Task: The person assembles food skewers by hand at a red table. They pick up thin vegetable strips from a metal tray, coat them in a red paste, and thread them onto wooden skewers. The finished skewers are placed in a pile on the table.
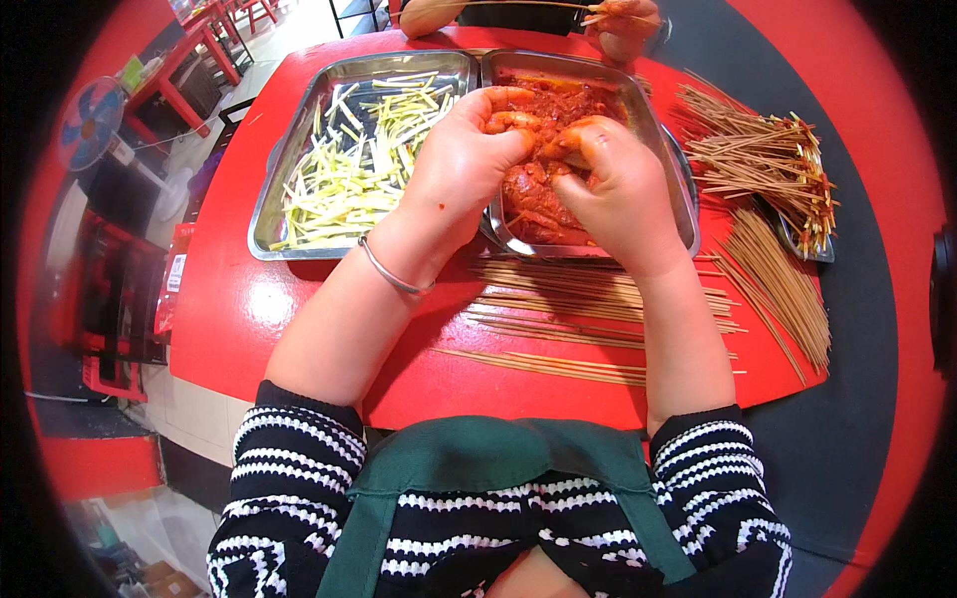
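Both my hands are over a steel tray (684, 224) of meat in red sauce (542, 196). The fingers of my left hand (486, 134) are curled, their tips red with sauce, above the middle of the meat. Close beside it, my right hand (613, 161) is bent inward, thumb and fingers drawn together at the meat. Whether either hand grips a piece is hidden by the fingers and the sauce. Adjoining on the left, a second steel tray (262, 232) holds pale green and white vegetable strips (351, 179).
Loose bamboo skewers (553, 299) lie in front of the trays; a thicker bundle of skewers (785, 284) is at the right. Behind it, loaded skewers (755, 149) are piled on a small tray (819, 250). Across the red table (299, 329), another person's hand (624, 26) holds a skewer.
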Available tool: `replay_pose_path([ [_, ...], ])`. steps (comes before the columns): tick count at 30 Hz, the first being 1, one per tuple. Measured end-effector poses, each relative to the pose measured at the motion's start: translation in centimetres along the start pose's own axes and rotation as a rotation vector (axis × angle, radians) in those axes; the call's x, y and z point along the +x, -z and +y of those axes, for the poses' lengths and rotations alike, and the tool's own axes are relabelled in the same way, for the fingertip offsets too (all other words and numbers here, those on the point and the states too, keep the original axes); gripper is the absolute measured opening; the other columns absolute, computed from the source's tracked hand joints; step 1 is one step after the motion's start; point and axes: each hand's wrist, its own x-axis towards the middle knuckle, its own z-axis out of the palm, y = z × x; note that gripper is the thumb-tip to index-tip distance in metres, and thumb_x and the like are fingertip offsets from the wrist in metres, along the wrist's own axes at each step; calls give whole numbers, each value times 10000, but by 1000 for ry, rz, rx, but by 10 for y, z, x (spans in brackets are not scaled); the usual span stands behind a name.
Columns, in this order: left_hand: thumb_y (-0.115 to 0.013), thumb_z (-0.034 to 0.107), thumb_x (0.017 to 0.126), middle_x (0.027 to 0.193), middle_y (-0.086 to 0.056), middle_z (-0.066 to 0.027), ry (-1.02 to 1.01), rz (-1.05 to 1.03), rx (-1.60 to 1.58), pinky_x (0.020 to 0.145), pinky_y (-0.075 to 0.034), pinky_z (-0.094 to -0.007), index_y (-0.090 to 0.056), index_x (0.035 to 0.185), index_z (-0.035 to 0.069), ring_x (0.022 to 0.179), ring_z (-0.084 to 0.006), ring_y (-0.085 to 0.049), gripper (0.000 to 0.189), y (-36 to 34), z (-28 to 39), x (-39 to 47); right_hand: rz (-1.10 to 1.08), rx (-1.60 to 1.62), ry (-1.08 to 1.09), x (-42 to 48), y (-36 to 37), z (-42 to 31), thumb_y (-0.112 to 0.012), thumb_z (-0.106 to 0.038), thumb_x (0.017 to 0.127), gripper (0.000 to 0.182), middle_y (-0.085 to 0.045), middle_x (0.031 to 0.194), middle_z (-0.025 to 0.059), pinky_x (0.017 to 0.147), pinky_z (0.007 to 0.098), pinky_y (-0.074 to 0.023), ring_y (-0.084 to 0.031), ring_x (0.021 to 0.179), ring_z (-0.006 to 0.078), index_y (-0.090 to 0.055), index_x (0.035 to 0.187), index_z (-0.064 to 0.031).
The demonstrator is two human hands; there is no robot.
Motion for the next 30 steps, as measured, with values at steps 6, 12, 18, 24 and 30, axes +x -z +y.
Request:
replay_pose_path([
  [6,-496,-61,793,1017,-592,-84,-127,-25,-93,799,-482,-254,-497,1101,-20,910,-131,-582,311,-5,1,-2,70,455,-405,-4,-4,1,-633,-41,709,155,-622,844,88,687,272,-476,-592,759,155,-609,856,4],
  [12,-511,-54,829,1024,-595,-75,-237,-44,41,867,-441,-267,-485,1161,4,963,-142,-571,338,-5,-2,-2,100,762,-600,-2,-6,0,-609,-28,734,194,-623,893,40,716,248,-466,-557,788,82,-599,923,17],
  [18,-475,-86,792,962,-596,-50,-329,-94,134,823,-460,-240,-519,1094,-6,903,-116,-572,315,-2,-5,0,146,891,-535,0,-5,-4,-589,-8,743,254,-622,919,32,753,245,-468,-564,827,89,-580,996,15],
  [24,-467,-59,830,981,-595,-70,-296,-132,186,863,-443,-269,-498,1133,-2,951,-145,-571,310,-1,1,-4,55,767,-567,1,3,-2,-587,-3,740,225,-625,924,41,753,243,-471,-573,834,93,-602,964,10],
  [30,-518,72,869,978,-599,-52,-162,-94,78,821,-456,-261,-510,1130,5,910,-131,-578,270,3,10,-1,164,349,-240,-1,4,3,-609,-10,697,195,-609,842,96,712,277,-482,-604,774,185,-595,891,0],
])
